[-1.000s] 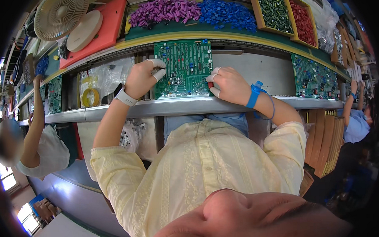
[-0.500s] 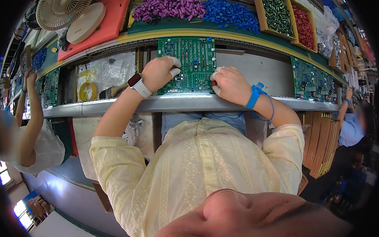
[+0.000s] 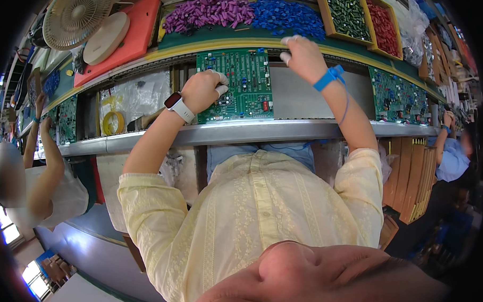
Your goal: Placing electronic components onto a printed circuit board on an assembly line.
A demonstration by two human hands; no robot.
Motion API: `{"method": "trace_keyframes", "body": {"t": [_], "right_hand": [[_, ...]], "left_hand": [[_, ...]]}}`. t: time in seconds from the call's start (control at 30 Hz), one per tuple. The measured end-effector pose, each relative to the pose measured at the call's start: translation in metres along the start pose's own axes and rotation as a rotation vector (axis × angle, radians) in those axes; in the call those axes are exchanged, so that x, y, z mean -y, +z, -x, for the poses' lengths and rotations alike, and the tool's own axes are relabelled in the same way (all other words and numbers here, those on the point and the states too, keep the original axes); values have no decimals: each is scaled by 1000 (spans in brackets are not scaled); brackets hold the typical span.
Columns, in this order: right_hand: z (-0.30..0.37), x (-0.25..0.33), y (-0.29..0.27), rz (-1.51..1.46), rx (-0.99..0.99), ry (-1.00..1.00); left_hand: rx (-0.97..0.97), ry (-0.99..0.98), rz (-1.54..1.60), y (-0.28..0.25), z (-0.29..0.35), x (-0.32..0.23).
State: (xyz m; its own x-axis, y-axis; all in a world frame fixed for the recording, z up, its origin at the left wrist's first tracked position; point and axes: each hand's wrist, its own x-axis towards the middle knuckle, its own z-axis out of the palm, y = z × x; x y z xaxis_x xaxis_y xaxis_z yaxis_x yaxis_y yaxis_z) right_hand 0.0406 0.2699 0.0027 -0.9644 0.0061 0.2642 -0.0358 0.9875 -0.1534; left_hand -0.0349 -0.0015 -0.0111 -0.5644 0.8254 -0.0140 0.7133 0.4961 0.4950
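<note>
A green circuit board (image 3: 245, 100) filled with small parts lies on the rail in front of me. My left hand (image 3: 201, 93) rests over its left edge, fingers curled in white finger covers. Whatever those fingers hold, if anything, is hidden. Away from the board, my right hand (image 3: 305, 57) is raised over the line's far edge, just short of the heaped blue components (image 3: 287, 19). Its covered thumb and forefinger stand apart with nothing visible between them. A red component (image 3: 265, 105) sits at the board's lower right.
Purple components (image 3: 207, 14) lie heaped beyond the line. Boxes of green components (image 3: 347, 14) and red components (image 3: 382, 29) stand at the far right. A fan (image 3: 77, 21) is at far left. Another board (image 3: 398, 97) lies to the right; yellow tape (image 3: 113, 123) to the left. People work on both sides.
My right hand has left the board's lower right and moved up and away, uncovering the red component. The board has shifted slightly left in view. My left hand stays at its left edge.
</note>
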Motion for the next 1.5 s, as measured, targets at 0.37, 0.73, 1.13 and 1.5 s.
{"method": "trace_keyframes", "body": {"t": [0.37,0.73,1.13,1.5], "right_hand": [[-25,-30,45,14,-139,-7],[-32,-31,54,-139,-289,-50],[-40,-37,66,-118,-320,-24],[-30,-22,41,-182,-349,10]], "left_hand": [[29,16,-69,-1,-2,-10],[44,92,7,-1,-3,-1],[79,36,50,-3,-8,0],[89,110,-2,-2,-12,-1]]}}
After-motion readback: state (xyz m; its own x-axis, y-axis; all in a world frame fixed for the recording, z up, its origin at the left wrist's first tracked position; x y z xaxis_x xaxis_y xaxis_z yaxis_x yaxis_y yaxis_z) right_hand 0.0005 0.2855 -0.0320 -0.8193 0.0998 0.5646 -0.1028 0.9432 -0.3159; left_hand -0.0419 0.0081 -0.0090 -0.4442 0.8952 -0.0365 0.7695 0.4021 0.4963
